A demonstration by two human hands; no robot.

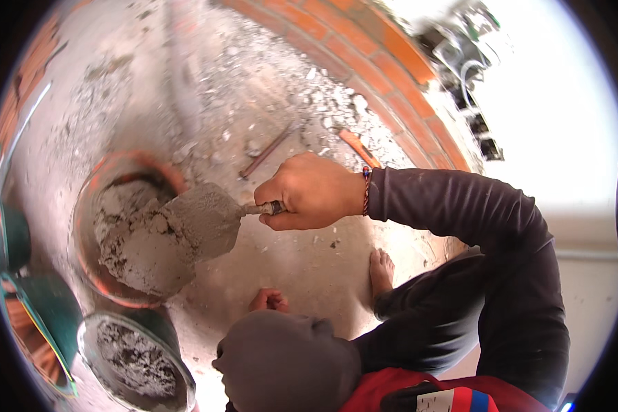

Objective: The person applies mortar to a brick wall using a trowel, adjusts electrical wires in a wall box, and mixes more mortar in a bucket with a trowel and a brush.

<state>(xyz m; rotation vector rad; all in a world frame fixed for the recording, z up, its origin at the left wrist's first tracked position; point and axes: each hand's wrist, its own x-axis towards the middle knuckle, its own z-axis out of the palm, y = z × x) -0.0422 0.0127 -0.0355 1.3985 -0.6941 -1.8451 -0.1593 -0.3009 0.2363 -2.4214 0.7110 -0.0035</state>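
My right hand [310, 191] is closed round the handle of a trowel [213, 216], its blade tilted and coated with grey mortar. The blade overlaps the right side of an orange-rimmed bucket [93, 255], above a heap of wet mortar [141, 250] inside. Lower down, my left hand [269, 300] shows only in part, its fingers curled, with nothing visible in them. A grey rounded shape [288, 364], perhaps a bent knee, covers the rest of that hand. On the near left stands a second bucket [185, 378] with a pale rim, also holding mortar [136, 360].
A low curved brick wall [364, 55] edges the far side, with rubble [323, 89] along it. A thin tool [271, 150] and an orange strip [359, 147] lie on the floor. Green containers [51, 309], one holding bricks, line the left. My bare foot [381, 271] rests nearby.
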